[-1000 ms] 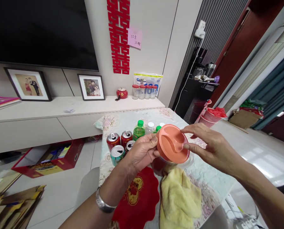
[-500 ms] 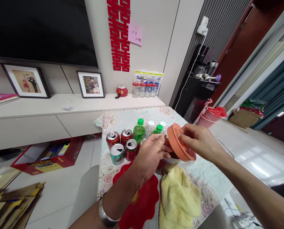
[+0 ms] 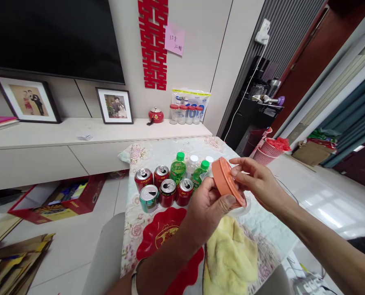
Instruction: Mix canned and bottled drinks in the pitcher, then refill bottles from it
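My left hand point(image 3: 210, 209) is closed around the side of an orange round lid point(image 3: 224, 176), with the thumb along its lower edge. The lid is tilted, almost on edge. My right hand point(image 3: 257, 180) is at the lid's right face, its fingers apart and a fingertip touching the lid. Below the lid shows the rim of a clear container point(image 3: 241, 211), mostly hidden by the lid and my left hand. A yellow cloth point(image 3: 231, 254) lies in front of it. A red scalloped tray point(image 3: 152, 233) is partly covered by my left forearm.
Several drink cans point(image 3: 167, 191) stand left of my hands. Behind them are green-capped bottles point(image 3: 178, 168) and clear bottles with white caps point(image 3: 193, 162). A floral cloth covers the table point(image 3: 135, 233). Beyond it, a white cabinet point(image 3: 115, 135) holds picture frames and red-lidded jars point(image 3: 182, 114).
My left hand has moved from beside the lid to grip its side and lower edge. The lid has shifted slightly left. More cans and the tray's pattern are uncovered.
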{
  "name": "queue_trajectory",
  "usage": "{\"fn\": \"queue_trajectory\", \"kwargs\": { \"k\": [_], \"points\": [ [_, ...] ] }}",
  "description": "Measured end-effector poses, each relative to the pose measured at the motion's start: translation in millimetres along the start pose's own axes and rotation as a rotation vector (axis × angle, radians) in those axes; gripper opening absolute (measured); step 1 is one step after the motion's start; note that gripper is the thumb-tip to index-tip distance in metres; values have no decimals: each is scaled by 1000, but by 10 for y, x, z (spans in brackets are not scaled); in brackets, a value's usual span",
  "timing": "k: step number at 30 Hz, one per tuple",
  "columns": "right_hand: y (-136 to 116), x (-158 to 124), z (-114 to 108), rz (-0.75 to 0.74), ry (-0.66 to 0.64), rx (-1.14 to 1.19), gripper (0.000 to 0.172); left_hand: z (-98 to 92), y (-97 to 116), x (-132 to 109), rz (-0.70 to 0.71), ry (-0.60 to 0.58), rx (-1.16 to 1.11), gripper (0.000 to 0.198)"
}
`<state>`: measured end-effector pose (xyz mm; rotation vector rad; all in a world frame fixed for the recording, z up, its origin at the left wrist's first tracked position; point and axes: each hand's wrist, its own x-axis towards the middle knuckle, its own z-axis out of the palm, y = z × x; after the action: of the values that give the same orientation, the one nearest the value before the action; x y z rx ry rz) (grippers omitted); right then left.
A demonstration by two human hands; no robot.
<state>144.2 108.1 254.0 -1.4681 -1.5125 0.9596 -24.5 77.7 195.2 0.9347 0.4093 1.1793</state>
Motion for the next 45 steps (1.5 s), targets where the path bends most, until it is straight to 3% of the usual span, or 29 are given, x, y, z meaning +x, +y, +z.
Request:
{"fn": "queue_trajectory", "kwargs": {
  "k": [2,5,9,11,14,17,20,23,27,31,34,40,45],
  "points": [
    [59,-26,-66,-82,-61,-43,48,-60,73,23,-51,-23,-67,47],
    [143,-33,-168,-268,-174,-210,28,-156,163,61,-93,-18,-140,50],
    [164,-29,-267,-598,-199,-537,13,-223,230,98,-205,-4,-245,49],
    [132,-54,-293,-656,-210,-614,15,-245,243,89,-236,-27,-247,51],
    [61,-123,-331,-508,-181,-715,25,-317,205,30,-188,4,-76,52],
    [-7,-175,-362,-219,-101,-843,33,-448,66,-63,-60,204,255,35],
    [-59,-167,-327,-25,-80,-1007,32,-582,-132,-138,17,371,488,18],
    [-102,-98,-202,74,-145,-1177,28,-668,-286,-147,115,440,658,30],
    [-160,40,-7,98,-203,-1320,24,-720,-348,-64,155,320,770,66],
    [-208,119,99,91,-224,-1346,21,-732,-344,9,16,130,706,106],
    [-208,116,133,95,-240,-1357,21,-717,-355,28,-73,59,670,131],
    [-88,98,169,67,-280,-1349,19,-650,-472,72,-37,54,703,146],
    [24,111,162,24,-294,-1321,26,-564,-635,99,-9,152,775,151]
  ]
}}
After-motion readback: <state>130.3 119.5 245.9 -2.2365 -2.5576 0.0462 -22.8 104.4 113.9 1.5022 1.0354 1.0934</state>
